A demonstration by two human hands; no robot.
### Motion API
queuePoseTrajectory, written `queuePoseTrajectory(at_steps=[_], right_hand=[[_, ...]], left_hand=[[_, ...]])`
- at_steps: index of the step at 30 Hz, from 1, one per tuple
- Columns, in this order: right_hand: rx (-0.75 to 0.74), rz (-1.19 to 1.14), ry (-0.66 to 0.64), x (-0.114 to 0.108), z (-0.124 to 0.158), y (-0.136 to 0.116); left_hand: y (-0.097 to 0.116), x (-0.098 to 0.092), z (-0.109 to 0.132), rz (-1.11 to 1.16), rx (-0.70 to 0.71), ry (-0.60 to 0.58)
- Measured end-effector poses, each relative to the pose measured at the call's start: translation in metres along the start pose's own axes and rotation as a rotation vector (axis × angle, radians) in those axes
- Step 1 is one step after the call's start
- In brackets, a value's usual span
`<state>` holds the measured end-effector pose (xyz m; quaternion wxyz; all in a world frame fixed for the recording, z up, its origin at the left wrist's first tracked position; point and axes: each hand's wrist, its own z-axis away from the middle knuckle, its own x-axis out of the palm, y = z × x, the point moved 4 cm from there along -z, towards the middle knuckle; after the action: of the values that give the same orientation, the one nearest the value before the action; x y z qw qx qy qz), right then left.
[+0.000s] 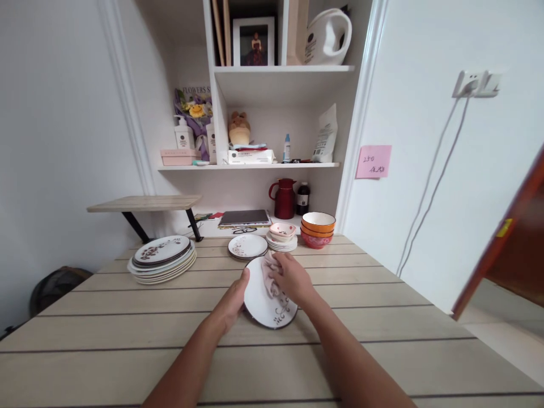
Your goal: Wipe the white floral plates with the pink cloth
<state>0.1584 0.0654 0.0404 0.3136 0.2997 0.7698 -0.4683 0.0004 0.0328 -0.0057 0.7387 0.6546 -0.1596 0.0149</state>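
A white plate [260,306] with a dark rim and brown floral print is tilted up off the table in front of me. My left hand [233,297] grips its left edge, thumb on the rim and the other fingers hidden behind. My right hand [293,276] presses a crumpled pale pinkish cloth [269,275] against the upper part of the plate's face. Just beyond lies a short stack of similar floral plates [247,246].
Left is a taller plate stack [162,260] beside a small raised stand [144,203]. Small dishes [283,241] and stacked bowls [318,229] stand at the back right. Behind them are a laptop [244,217], a red jug [284,198] and a dark bottle [303,198] beneath shelves.
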Motion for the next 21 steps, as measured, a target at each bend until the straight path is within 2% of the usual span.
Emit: queuePoseTrajectory(at_steps=[2,5,8,11,13,16,19,21], right_hand=[[0.048,0.1,-0.045,-0.006,0.002,0.006],[0.056,0.196,-0.214,-0.012,0.009,0.01],[-0.075,0.172,-0.405,-0.012,0.019,0.002],[-0.255,0.084,-0.502,-0.005,0.026,-0.014],[-0.316,0.004,-0.452,0.001,0.025,-0.025],[-0.328,-0.064,-0.251,0.006,0.017,-0.033],[-0.225,-0.003,-0.055,0.005,0.008,-0.027],[-0.11,0.069,0.005,0.0,0.003,-0.015]], left_hand=[[0.002,0.001,0.003,-0.016,-0.007,0.005],[0.003,0.001,0.005,-0.035,-0.021,0.039],[0.002,0.0,0.004,-0.011,-0.017,0.038],[0.001,-0.001,0.001,0.021,-0.001,0.029],[0.0,-0.001,-0.001,0.036,0.002,0.021],[-0.001,0.0,-0.002,0.042,0.006,0.005],[0.0,0.0,-0.001,0.026,0.014,0.017],[0.0,0.001,0.0,0.025,0.012,0.011]])
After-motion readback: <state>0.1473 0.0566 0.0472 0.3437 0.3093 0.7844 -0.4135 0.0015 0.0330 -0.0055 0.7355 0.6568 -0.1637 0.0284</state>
